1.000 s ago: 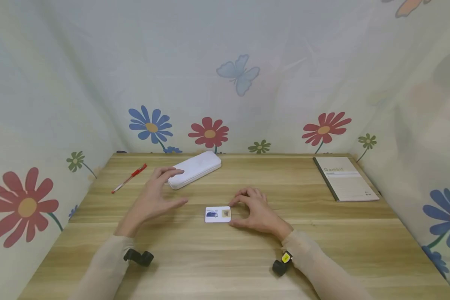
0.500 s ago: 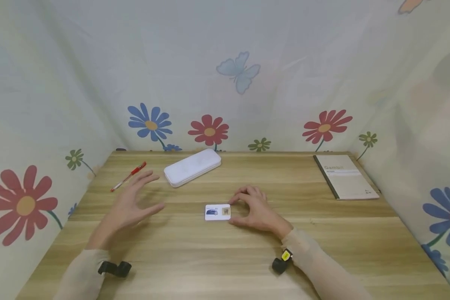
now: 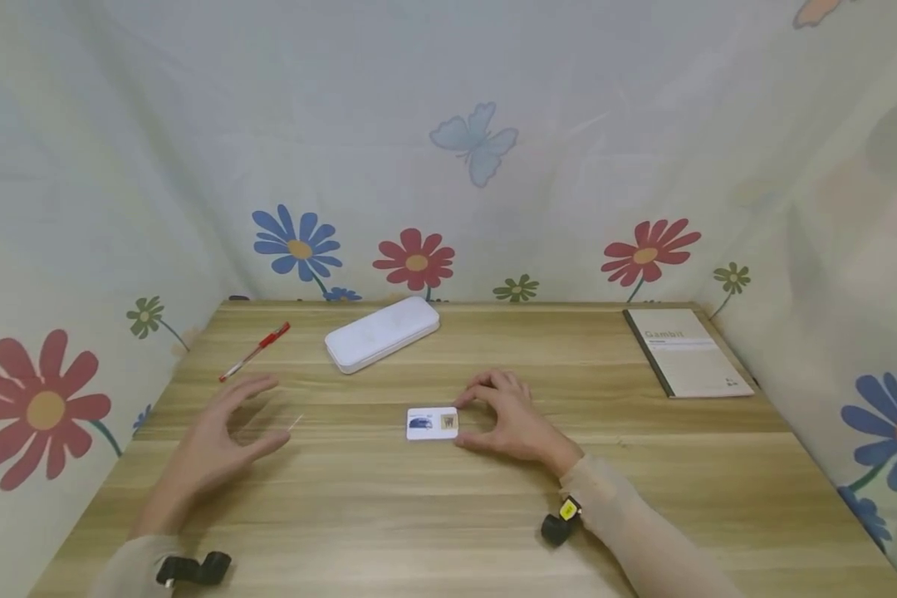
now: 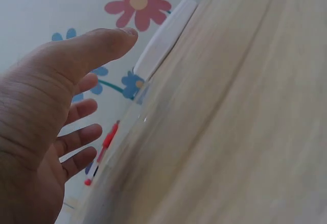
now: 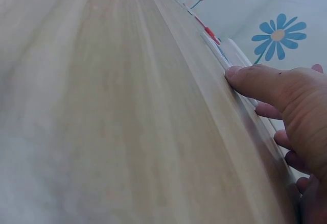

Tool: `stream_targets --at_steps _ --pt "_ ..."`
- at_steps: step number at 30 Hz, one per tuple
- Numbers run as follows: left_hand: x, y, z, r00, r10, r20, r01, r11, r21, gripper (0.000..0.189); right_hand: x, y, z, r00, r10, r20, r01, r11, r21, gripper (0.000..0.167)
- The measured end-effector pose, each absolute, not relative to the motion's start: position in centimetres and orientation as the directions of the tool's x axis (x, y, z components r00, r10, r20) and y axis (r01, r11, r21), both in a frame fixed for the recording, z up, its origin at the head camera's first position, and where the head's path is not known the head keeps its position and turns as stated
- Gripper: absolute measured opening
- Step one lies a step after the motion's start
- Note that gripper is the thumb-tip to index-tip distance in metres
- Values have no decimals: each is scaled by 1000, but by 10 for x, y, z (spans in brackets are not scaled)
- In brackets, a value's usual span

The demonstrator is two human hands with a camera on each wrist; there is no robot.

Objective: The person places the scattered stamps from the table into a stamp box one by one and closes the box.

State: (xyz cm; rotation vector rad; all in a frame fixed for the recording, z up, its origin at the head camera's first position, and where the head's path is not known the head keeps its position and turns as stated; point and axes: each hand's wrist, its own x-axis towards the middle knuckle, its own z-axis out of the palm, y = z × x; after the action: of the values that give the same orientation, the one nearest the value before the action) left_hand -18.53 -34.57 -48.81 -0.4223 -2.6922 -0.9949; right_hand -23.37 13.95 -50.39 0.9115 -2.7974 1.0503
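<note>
Card point(image 3: 432, 423): flat on the table point(image 3: 433, 515), printed side up with a blue picture and a gold one; its right end lies in the fingers.
Right hand point(image 3: 512, 419): at the card's right end, pinching it between thumb at the near corner and forefinger at the far one.
Left hand point(image 3: 213, 440): well left of the card, over the table; fingers spread, thumb apart.
Streak point(image 3: 295, 423): thin, pale, left of the card by the left thumb tip; too faint to identify.
Case point(image 3: 381, 334): white, slanted, beyond the card and to its left.
Pen point(image 3: 255, 352): red, farther left of the card than the case.
Notebook point(image 3: 686, 353): beyond the card, well to its right.
Cloth point(image 3: 561, 166): flower-printed, upright beyond the card.
</note>
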Motion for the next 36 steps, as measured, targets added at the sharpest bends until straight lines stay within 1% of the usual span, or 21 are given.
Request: stream_targets --at_steps 8,13,18,23,30,33,36 --pt "-178 -360 -492 -962 150 227 251 815 522 96 -232 139 -503 -828 -515 221 -534 602 -594 49" --pt "-176 -365 -490 -971 149 187 225 833 505 99 -232 139 -502 -828 -512 227 -535 603 -591 48" --pt "-176 -366 -492 -976 154 153 209 860 466 98 -232 140 -501 -828 -515 220 -533 604 -593 49" --pt "-176 -368 -495 -971 159 180 225 861 457 89 -233 140 -501 -829 -520 208 -529 605 -596 49" --pt "-176 -373 -497 -944 205 259 305 842 446 74 -233 141 -501 -831 -518 201 -523 608 -597 49" --pt "-176 -374 -497 -939 226 259 326 825 462 72 -233 141 -501 -830 -519 202 -525 608 -595 49" --pt "-175 -374 -498 -944 228 240 319 819 476 74 -232 140 -501 -830 -520 204 -527 608 -594 50"
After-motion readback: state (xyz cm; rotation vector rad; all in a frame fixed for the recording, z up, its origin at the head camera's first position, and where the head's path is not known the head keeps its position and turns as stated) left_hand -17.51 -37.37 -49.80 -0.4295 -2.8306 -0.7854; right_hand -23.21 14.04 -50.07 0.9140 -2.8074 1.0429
